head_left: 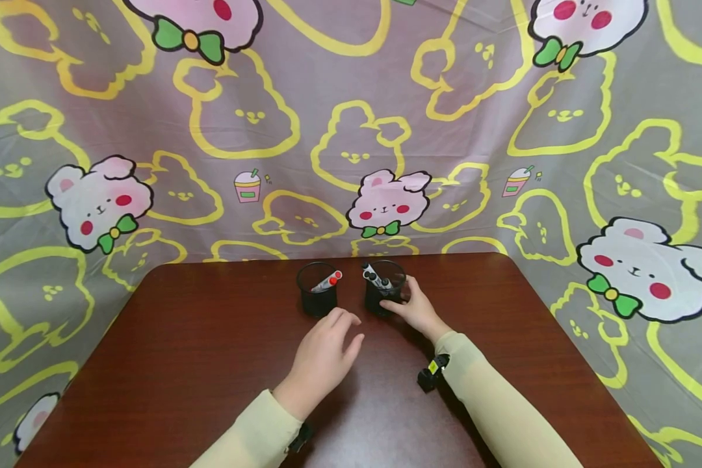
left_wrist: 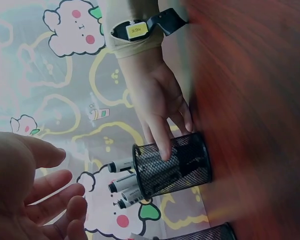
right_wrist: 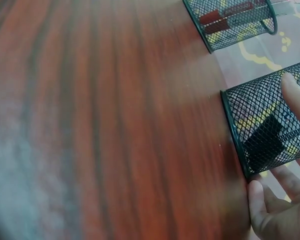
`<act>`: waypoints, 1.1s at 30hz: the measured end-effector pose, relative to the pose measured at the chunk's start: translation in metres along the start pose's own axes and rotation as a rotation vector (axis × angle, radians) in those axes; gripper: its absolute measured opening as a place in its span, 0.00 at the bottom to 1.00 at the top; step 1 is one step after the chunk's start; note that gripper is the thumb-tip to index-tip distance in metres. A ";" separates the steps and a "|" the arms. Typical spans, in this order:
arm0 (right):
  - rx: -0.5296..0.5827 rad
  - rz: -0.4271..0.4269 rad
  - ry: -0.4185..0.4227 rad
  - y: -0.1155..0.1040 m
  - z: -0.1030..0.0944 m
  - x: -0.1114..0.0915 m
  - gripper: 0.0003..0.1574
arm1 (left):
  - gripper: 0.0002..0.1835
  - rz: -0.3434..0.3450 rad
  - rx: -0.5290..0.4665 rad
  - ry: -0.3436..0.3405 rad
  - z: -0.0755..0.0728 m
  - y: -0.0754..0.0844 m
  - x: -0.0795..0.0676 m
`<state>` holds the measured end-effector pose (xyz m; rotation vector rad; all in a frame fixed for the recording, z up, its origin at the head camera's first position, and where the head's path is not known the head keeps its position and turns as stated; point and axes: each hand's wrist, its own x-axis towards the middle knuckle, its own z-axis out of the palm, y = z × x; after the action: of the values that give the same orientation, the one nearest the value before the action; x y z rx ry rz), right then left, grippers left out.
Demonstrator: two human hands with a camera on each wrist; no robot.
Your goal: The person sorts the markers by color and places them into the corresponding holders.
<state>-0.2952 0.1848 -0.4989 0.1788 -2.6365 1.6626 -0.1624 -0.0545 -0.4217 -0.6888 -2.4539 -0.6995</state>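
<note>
Two black mesh pen holders stand side by side on the table. My right hand [head_left: 416, 311] holds the right pen holder [head_left: 380, 305] from its right side, thumb across the front and fingers round the far side. Several black-capped white markers [left_wrist: 124, 181] lean out of that holder in the left wrist view. The left pen holder [head_left: 318, 304] contains red-capped markers [head_left: 329, 281], tilted to the right. My left hand [head_left: 324, 354] hovers just in front of this holder, holding nothing, its fingers loosely bent. In the right wrist view, my right thumb [right_wrist: 296, 97] lies against the mesh.
The brown wooden table [head_left: 210, 364] has its back edge just behind the holders. A patterned cloth [head_left: 292, 130] with cartoon rabbits hangs behind and along both sides. A small wrist camera [head_left: 433, 374] sits on my right sleeve.
</note>
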 end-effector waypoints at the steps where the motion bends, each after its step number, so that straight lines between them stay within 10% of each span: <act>1: 0.004 0.003 -0.003 0.000 0.000 0.000 0.52 | 0.11 -0.003 0.003 -0.004 0.000 -0.001 -0.001; 21: 0.046 0.001 -0.025 -0.008 -0.023 -0.014 0.49 | 0.11 -0.016 0.061 0.029 -0.007 -0.016 -0.012; 33: -0.120 -0.096 -0.034 -0.036 -0.055 -0.054 0.43 | 0.12 -0.023 0.078 0.087 -0.021 -0.026 -0.013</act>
<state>-0.2406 0.2237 -0.4466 0.3276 -2.6951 1.4808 -0.1613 -0.0906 -0.4226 -0.5883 -2.3988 -0.6256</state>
